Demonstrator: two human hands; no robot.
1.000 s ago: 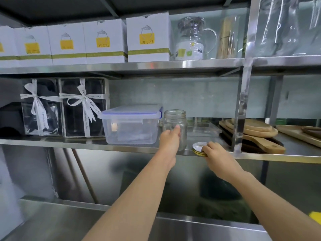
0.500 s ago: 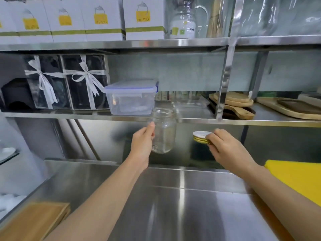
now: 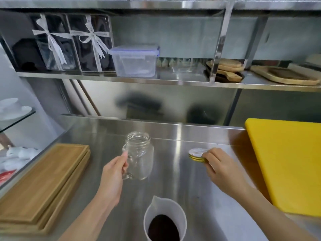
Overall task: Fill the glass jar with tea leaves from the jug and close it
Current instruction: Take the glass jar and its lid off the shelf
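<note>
One clear glass jar (image 3: 139, 156), mouth up and empty, sits upright over the middle of the stainless steel counter (image 3: 175, 188), toward its back edge; whether its base is on the steel or just above it, I cannot tell. The left hand (image 3: 112, 178) is on it, fingers closed around the small glass handle at its left side, which keeps the opening level and free for pouring. To its right, well apart, the right hand (image 3: 219, 168) pinches one round lid with a gold rim and white inside (image 3: 197, 154) by its near edge, thumb and fingers clamped on it, low over the steel. Held out there, I'd say, so it stays clear of the mouth until the jar is full.

One white plastic jug (image 3: 165, 221) stands at the counter's front edge, just near of the jar, spout pointing at it, with a dark mound of tea leaves (image 3: 163, 228) inside. Nobody holds it. Handy spot: a short lift and tilt should do it.

Outward now: two stacked wooden trays (image 3: 43, 185) along the left edge, one yellow cutting board (image 3: 286, 164) at the right edge. No filling yet, no closing.
</note>
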